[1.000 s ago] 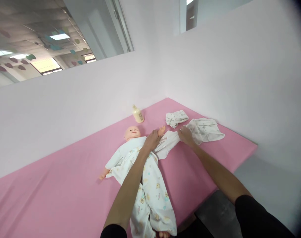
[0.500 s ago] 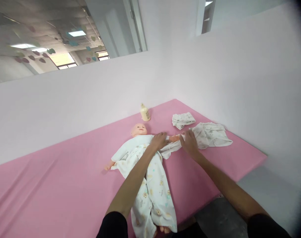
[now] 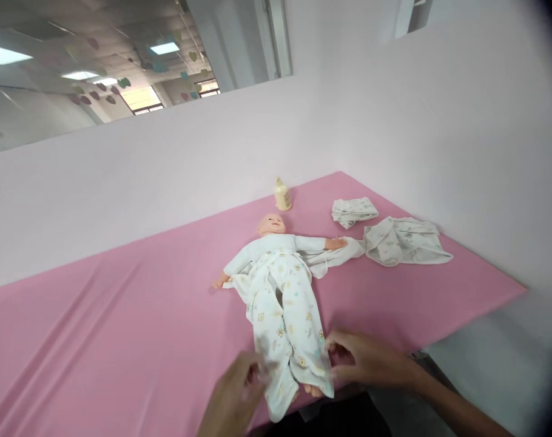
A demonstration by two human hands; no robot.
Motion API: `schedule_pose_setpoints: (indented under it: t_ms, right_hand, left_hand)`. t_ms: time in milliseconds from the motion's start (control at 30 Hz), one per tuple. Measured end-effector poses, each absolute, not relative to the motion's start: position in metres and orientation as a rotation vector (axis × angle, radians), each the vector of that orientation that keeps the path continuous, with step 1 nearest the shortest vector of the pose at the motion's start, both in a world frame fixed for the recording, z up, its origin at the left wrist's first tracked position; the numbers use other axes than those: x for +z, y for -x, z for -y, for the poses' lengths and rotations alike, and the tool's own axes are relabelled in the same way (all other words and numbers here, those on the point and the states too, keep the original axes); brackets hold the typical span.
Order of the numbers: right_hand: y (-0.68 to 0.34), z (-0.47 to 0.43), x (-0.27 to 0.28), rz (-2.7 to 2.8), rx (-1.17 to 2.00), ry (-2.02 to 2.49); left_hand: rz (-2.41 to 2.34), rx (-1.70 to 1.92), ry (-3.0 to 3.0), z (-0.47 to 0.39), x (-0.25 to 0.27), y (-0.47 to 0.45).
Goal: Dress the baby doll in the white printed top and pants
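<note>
A baby doll (image 3: 272, 224) lies on its back, head away from me, arms spread. Its trousers (image 3: 298, 303) are white with small printed animals, and the toes show at one cuff. A loose pale garment (image 3: 335, 258) is spread beneath its body and under the arm on the right. My left hand (image 3: 235, 394), blurred by motion, hovers beside the left trouser leg with curved fingers apart. At the other leg's outer edge is my right hand (image 3: 367, 358), thumb and fingers parted, holding nothing I can see. Whether its fingertips touch the cloth, I cannot tell.
Behind the doll's head stands a cream pump bottle (image 3: 283, 196). A folded printed cloth (image 3: 354, 210) and a crumpled white garment (image 3: 406, 241) lie to the right. Pale walls (image 3: 239, 145) border the pink padded table (image 3: 121, 315) at the back and right.
Both hands have left the doll's arm and sleeve on the right and come down toward me, one to each side of the trouser legs. The doll's arm now lies uncovered at the hand.
</note>
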State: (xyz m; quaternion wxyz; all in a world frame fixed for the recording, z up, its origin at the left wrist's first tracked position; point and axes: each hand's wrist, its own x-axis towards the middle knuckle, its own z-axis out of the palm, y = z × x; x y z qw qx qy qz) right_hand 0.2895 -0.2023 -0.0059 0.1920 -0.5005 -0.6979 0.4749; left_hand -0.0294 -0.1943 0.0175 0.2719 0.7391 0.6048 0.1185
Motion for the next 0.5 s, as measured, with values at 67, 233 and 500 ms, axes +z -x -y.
schedule_pose_setpoints:
  t_ms: [67, 233, 500]
  right_hand:
    - [-0.283, 0.22, -0.015, 1.993, 1.352, 1.345]
    - [-0.256, 0.25, -0.032, 1.922, 1.232, 1.348]
    - [-0.237, 0.258, -0.032, 1.731, 1.079, 1.489]
  left_hand:
    - [-1.446, 0.211, -2.034, 0.226, -0.007, 0.034]
    - [-1.55, 0.32, -2.03, 0.261, -0.041, 0.025]
    - [-1.515, 0.526, -2.316, 0.256, -0.03, 0.001]
